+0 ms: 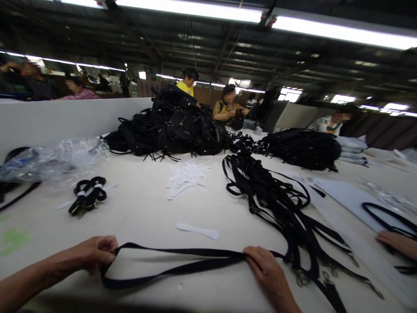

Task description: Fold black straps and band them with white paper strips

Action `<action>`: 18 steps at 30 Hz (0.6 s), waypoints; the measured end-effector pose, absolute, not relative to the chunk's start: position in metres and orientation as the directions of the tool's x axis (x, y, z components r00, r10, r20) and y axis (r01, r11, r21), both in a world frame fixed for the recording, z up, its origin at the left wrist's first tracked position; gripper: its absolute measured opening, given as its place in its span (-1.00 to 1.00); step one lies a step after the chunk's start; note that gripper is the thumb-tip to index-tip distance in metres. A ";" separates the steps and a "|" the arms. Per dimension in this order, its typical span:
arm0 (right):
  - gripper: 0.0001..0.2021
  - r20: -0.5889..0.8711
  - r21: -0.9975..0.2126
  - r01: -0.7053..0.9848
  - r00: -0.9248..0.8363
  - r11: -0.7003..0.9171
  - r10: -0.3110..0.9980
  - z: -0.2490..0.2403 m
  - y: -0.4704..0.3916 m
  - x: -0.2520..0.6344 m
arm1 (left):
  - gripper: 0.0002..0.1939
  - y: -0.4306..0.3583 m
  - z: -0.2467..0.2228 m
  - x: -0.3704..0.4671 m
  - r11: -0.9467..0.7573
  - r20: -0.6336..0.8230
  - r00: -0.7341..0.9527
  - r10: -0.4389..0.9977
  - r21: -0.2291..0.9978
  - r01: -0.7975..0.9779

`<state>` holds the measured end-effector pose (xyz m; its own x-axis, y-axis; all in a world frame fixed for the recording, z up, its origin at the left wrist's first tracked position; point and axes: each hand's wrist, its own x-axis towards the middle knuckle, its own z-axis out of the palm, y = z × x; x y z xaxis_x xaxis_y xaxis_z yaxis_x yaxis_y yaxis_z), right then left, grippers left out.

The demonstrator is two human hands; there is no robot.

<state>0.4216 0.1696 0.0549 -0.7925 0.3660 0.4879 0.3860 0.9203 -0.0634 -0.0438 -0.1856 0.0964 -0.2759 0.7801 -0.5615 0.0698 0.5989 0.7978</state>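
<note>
A long black strap (182, 266) lies stretched in a loop across the table in front of me. At its left end my left hand (101, 253) is closed on the strap, fingers pinched together. My right hand (265, 267) has its fingers over the strap where the two lengths come together; its grip underneath is partly hidden. Just above the loop sits a white paper strip (198, 231). To the right spreads a tangled heap of black straps (276, 204) with metal snap hooks (329, 278).
A pile of white strips (187, 177) lies mid-table, with a bundled strap (88, 195) and clear plastic bags (58, 161) at left. Black bags (176, 121) are heaped at the back. Another person's hand (399, 243) rests at the right edge. Several people work beyond.
</note>
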 end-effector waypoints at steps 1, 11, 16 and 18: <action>-0.82 0.488 -0.064 0.385 -0.793 0.921 0.365 0.056 0.169 0.421 | -0.58 -0.181 0.095 -0.045 0.621 -0.566 -0.319 0.760 0.777 0.100; -0.84 0.505 -0.074 0.367 -0.787 0.927 0.353 0.063 0.159 0.417 | -0.87 -0.155 0.118 -0.034 0.584 -0.179 -0.577 0.797 -0.018 0.812; -0.84 0.481 -0.084 0.355 -0.804 0.931 0.350 0.063 0.160 0.419 | -0.86 -0.158 0.132 -0.055 0.603 -0.373 -0.502 0.780 0.234 0.763; -0.83 0.486 -0.074 0.348 -0.806 0.934 0.339 0.062 0.162 0.420 | -0.84 -0.163 0.136 -0.064 0.591 -0.483 -0.398 0.780 0.359 0.722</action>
<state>0.4203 0.1620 0.0615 -0.8058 0.3389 0.4856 0.3481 0.9345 -0.0745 -0.0636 -0.1629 0.1361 -0.3983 0.7801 -0.4826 0.7224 0.5910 0.3591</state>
